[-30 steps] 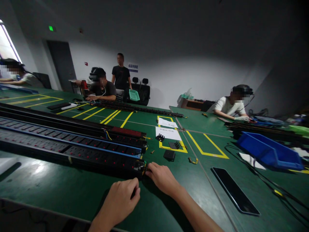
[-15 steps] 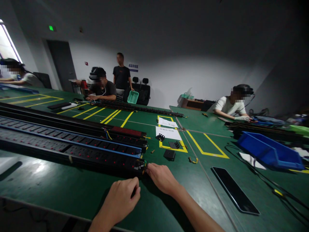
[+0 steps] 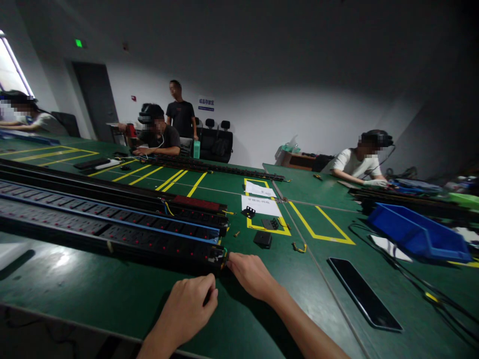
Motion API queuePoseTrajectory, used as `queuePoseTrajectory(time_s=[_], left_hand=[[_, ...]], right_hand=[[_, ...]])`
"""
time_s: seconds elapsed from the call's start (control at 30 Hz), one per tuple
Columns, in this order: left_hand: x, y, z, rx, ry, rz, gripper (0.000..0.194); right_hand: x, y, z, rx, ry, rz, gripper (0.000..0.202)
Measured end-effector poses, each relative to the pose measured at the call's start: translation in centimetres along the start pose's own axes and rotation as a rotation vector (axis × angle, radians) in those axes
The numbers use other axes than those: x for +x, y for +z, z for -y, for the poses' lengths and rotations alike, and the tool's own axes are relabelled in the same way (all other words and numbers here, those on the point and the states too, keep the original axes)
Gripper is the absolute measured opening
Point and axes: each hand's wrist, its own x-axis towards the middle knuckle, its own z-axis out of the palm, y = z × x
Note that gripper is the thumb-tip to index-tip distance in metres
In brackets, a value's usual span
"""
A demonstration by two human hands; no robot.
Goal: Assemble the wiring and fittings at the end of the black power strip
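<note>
A long black power strip (image 3: 160,244) with rows of sockets and small red marks lies nearest me, its open end towards the right. My right hand (image 3: 250,274) pinches at that end, by thin wires (image 3: 225,253) coming out of it; its fingertips partly cover what they grip. My left hand (image 3: 190,304) is curled closed on the table just in front of the strip's end, and anything inside its fingers is hidden. Behind this strip lie a blue-edged power strip (image 3: 149,218) and another dark strip with a red section (image 3: 196,203).
Right of the strips lie a small black box (image 3: 262,240), a black bracket (image 3: 248,212), a screw (image 3: 236,234), a yellow cable (image 3: 299,247) and paper sheets (image 3: 261,205). Farther right are a phone (image 3: 364,294), black cables and a blue bin (image 3: 415,232). Co-workers sit across the table.
Both my hands stay in almost the same place at the strip's end. In the background, the standing person has shifted left and turned the green basket edge-on.
</note>
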Motion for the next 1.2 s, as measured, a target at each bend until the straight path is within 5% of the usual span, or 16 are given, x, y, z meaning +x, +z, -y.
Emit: queuePoseTrajectory(time_s=[1.2], left_hand=[[0.13,0.77,0.50,-0.004,0.021,-0.021,0.014]], right_hand=[[-0.18,0.32,-0.19,-0.079,-0.030,-0.037,0.017]])
